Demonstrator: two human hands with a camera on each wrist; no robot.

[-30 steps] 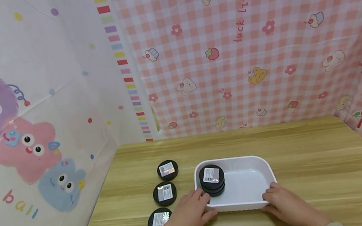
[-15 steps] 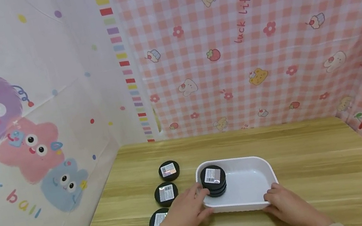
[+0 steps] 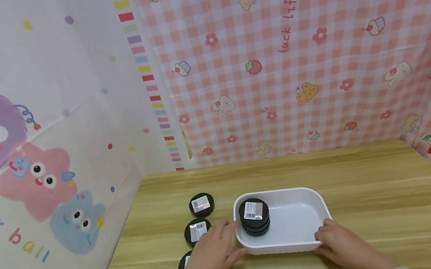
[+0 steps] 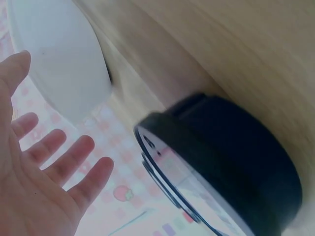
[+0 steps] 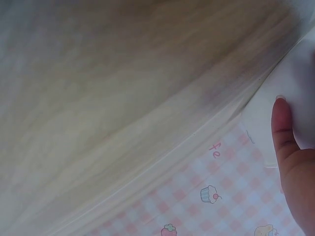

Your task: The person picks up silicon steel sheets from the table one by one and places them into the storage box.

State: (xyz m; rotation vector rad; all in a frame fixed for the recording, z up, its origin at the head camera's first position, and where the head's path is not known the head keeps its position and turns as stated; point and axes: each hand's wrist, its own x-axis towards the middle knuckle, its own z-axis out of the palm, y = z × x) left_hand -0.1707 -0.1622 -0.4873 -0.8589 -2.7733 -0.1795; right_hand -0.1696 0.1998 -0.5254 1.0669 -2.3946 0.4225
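Note:
A white rectangular tray (image 3: pixel 299 218) stands on the table, and a stack of round black tins (image 3: pixel 254 214) with a label on top fills its left end. My right hand (image 3: pixel 342 242) grips the tray's near right corner; in the right wrist view its thumb (image 5: pixel 283 123) lies along the white wall. Beside the tray's left end is my left hand (image 3: pixel 215 254), its fingers spread; the left wrist view shows the palm (image 4: pixel 34 191) holding nothing, apart from the tray (image 4: pixel 64 54). Partly behind the left hand lies a labelled black tin (image 3: pixel 183 261).
Two more black tins, a middle one (image 3: pixel 197 230) and a far one (image 3: pixel 201 204), form a row left of the tray. A large black tin (image 4: pixel 231 152) looms near the left wrist camera. Patterned cloths (image 3: pixel 274 76) hang behind and beside the wooden table (image 3: pixel 380 187).
My left hand has let go of the tray's left edge and drawn back to the left, over the near tin. The right hand keeps its grip, and the tray looks almost still.

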